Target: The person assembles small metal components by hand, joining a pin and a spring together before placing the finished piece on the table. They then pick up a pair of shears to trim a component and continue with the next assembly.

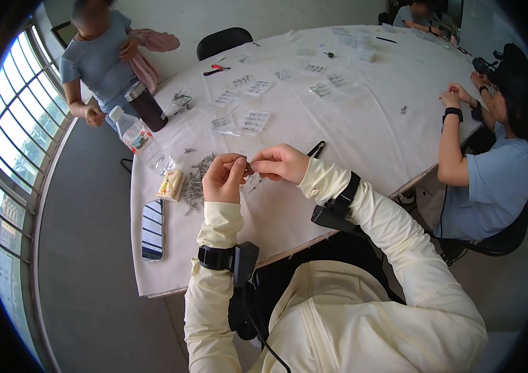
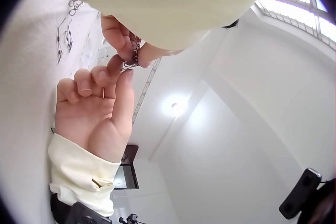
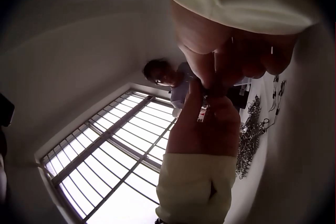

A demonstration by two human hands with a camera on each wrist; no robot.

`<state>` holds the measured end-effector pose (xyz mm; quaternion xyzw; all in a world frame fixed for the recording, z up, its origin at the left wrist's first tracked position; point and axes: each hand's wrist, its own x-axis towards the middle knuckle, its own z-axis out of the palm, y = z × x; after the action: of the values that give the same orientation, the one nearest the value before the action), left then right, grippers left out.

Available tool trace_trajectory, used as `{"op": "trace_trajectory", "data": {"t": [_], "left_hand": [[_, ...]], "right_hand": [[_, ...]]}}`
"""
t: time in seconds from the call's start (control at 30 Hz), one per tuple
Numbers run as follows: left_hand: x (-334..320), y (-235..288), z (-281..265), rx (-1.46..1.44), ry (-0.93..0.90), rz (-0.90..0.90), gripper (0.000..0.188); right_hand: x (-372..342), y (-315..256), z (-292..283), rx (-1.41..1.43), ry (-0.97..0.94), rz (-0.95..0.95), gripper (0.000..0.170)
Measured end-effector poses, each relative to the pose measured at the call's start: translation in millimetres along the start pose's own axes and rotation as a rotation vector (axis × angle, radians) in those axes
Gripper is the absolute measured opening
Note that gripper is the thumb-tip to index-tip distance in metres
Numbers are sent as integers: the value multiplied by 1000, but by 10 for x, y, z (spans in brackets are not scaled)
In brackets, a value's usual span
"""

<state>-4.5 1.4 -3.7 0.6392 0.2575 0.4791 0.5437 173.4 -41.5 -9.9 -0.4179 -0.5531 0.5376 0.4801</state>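
Both hands meet above the near part of the table, fingertips close together. My left hand (image 1: 223, 180) pinches a small dark metal piece (image 1: 249, 168) between thumb and fingers. From the other side, my right hand (image 1: 284, 163) pinches at the same piece with thumb and forefinger. In the left wrist view a short silvery chain-like strip (image 2: 136, 50) lies along the left fingers (image 2: 116, 36), and a shiny bit shows at the right fingertips. The right wrist view is dark where the hands touch, so the piece's shape is unclear. A pile of metal parts (image 1: 194, 180) lies beside the left hand.
A small yellow-white pack (image 1: 171, 185), a phone (image 1: 153, 230), a clear bottle (image 1: 143, 142) and a dark flask (image 1: 146, 107) are on the left. Beyond lie clear packets (image 1: 255, 122) and red-handled pliers (image 1: 217, 70). One person stands at left; others sit at right and far back.
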Motion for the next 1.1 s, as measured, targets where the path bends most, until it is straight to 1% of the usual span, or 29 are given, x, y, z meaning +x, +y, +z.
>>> {"op": "trace_trajectory", "data": {"t": [0.1, 0.17, 0.2, 0.27, 0.3, 0.37, 0.4, 0.47, 0.5, 0.57, 0.87, 1.1], "left_hand": [[-7, 10, 2, 3, 14, 0, 14], [-9, 6, 7, 14, 21, 4, 14], [-10, 6, 9, 10, 36, -3, 14], [-12, 3, 12, 6, 52, -9, 14], [-13, 0, 12, -12, 67, -31, 14], [-11, -20, 2, -29, 84, -52, 14], [-4, -40, -7, -43, 84, -53, 14], [2, -55, -17, -57, 83, -54, 13], [0, -54, -16, -60, 80, -56, 13], [0, -52, -12, -63, 77, -57, 13], [-5, -48, -13, -115, 89, -85, 12], [6, -101, -38, -199, 69, -107, 12]], "right_hand": [[-2, -1, 14, 19, 20, -11, 19], [-15, -24, 24, 16, 82, -63, 17], [-1, -3, 32, 17, 82, -62, 17], [31, 56, 65, -116, 235, -294, 12], [-9, -2, 99, -116, 234, -294, 12], [-116, -185, 181, -621, 368, -505, 9], [-112, -181, 182, -621, 367, -506, 9], [-97, -159, 177, -760, 386, -670, 11], [-82, -139, 169, -761, 386, -669, 11], [-51, -103, 152, -817, 358, -810, 12], [-76, -120, 170, -821, 307, -773, 15], [-59, -107, 167, -846, 310, -802, 15]]}}
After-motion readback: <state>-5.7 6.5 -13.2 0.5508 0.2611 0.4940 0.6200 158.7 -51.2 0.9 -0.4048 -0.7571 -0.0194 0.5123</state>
